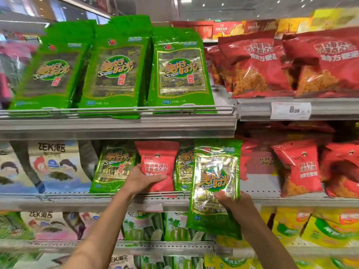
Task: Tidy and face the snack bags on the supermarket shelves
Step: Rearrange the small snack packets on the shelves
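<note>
Seen from head height, a person's left hand (144, 178) grips a red snack bag (157, 165) upright among green seaweed packs (114, 168) on the middle shelf (116, 202). Just right, the right hand (232, 201) pinches a green seaweed bag (214, 183), thumb on its front, held out in front of the shelf edge. Red noodle-snack bags (300, 167) stand further right.
</note>
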{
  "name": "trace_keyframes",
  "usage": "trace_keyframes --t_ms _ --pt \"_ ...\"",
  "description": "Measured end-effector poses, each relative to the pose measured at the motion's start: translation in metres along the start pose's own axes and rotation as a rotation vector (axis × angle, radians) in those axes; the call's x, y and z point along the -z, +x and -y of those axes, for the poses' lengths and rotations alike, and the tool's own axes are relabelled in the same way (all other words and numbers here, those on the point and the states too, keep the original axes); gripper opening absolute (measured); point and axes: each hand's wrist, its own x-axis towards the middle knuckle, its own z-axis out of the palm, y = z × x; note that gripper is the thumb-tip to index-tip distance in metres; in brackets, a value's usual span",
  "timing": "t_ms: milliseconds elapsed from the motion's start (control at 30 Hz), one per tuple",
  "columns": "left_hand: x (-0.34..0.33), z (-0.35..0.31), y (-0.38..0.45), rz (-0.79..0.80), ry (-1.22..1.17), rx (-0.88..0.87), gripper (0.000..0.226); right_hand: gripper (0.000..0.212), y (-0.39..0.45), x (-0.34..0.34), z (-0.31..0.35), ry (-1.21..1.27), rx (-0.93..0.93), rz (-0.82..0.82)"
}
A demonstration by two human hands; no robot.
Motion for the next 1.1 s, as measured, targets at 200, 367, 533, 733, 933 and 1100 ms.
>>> trace_keyframes --t_ms 200,367,533,733,933,1100 --pt "-0.005 -0.003 -0.003 -0.092 -0.077 0.040 0.049 0.043 -0.003 -0.010 0.002 -0.003 -0.026 0.011" --pt "0.010 -0.021 -0.017 -0.155 -0.243 0.048 0.040 0.033 0.005 -0.027 0.011 -0.031 -0.041 -0.028" --pt "0.045 -0.014 -0.043 -0.220 -0.232 0.027 0.036 0.064 0.031 -0.064 0.026 -0.077 0.030 0.001" --pt "0.089 0.025 -0.084 -0.284 -0.212 0.112 0.055 0.110 0.070 -0.123 0.043 -0.064 0.019 0.027" --pt "0.111 0.049 -0.113 -0.317 -0.198 0.205 0.058 0.099 0.092 -0.177 0.039 -0.081 0.023 0.065" --pt "0.115 0.057 -0.127 -0.311 -0.214 0.213 0.053 0.091 0.099 -0.192 0.028 -0.116 0.004 0.058"
